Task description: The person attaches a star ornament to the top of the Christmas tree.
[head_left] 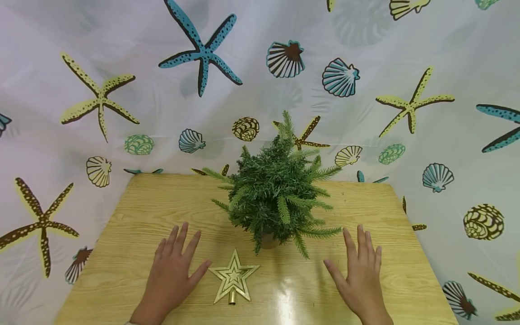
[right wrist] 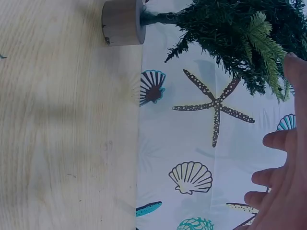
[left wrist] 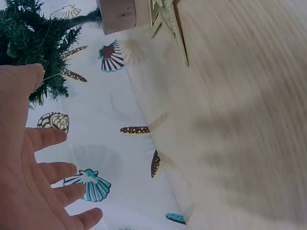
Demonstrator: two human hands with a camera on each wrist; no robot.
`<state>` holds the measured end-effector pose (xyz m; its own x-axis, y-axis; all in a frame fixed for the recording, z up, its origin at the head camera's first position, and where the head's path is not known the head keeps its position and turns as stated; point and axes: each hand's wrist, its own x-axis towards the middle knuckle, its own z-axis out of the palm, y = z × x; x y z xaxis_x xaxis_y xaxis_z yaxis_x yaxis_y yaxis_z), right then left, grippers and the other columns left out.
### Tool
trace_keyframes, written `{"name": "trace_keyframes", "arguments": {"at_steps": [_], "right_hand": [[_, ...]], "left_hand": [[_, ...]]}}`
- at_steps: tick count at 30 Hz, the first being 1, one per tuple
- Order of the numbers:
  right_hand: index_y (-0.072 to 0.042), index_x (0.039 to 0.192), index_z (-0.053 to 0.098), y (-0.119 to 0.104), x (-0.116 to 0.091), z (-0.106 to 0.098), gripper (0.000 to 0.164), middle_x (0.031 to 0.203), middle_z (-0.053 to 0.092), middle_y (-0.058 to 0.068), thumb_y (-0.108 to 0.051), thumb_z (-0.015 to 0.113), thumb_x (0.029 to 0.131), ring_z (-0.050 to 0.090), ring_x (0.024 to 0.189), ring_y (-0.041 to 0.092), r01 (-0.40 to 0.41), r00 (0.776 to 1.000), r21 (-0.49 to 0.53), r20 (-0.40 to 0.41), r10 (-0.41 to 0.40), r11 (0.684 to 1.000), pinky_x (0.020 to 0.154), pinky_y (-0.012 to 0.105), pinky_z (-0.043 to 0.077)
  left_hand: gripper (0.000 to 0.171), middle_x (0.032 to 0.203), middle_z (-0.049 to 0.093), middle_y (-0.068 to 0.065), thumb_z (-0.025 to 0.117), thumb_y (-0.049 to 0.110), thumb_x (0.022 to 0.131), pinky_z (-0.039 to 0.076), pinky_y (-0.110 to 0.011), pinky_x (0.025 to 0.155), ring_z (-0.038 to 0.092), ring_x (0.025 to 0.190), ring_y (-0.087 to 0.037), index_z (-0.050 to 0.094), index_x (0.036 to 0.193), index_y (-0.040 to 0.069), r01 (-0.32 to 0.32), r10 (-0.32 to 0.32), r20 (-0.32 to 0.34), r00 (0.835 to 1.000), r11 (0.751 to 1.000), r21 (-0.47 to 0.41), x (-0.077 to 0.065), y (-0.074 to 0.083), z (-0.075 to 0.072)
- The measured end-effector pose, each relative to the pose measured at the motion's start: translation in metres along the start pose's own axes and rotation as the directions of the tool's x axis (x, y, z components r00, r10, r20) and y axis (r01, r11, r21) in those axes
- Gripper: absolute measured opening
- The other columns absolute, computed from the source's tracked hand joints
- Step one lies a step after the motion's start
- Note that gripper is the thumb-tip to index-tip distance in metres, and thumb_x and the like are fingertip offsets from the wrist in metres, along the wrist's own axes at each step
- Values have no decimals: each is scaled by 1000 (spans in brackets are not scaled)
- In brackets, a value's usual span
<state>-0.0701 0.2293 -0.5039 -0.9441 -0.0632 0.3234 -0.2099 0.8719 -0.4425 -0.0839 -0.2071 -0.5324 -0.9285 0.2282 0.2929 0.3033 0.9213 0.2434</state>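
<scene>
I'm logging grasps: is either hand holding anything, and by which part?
Nothing is held: the left hand and right hand are empty; the gold star lies on the table.

We see the right hand at the right edge, fingers apart, thumb in front of the tree. Its round base stands on the desk, beside a cloth showing shells and starfish.
</scene>
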Motion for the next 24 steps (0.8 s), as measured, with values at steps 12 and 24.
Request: {"name": "trace_keyframes", "arguments": {"at_steps": [12,24], "right_hand": [[-6,160,36,-5,12,-13,78,165,27,24,-32,74,97,34,142,53,48,990,76,-138,-38,996,106,78,22],[-7,160,37,-17,28,-27,74,161,36,24,-23,73,98,42,138,50,122,970,138,-227,-89,983,98,75,32]], "left_hand": [[65,149,52,-25,77,44,93,41,-69,101,49,135,-49,61,142,4,11,-9,31,999,999,-39,-12,13,21],[68,145,55,-25,76,47,93,45,-68,97,50,135,-48,59,144,4,60,-52,78,996,993,-104,-24,19,48]]}}
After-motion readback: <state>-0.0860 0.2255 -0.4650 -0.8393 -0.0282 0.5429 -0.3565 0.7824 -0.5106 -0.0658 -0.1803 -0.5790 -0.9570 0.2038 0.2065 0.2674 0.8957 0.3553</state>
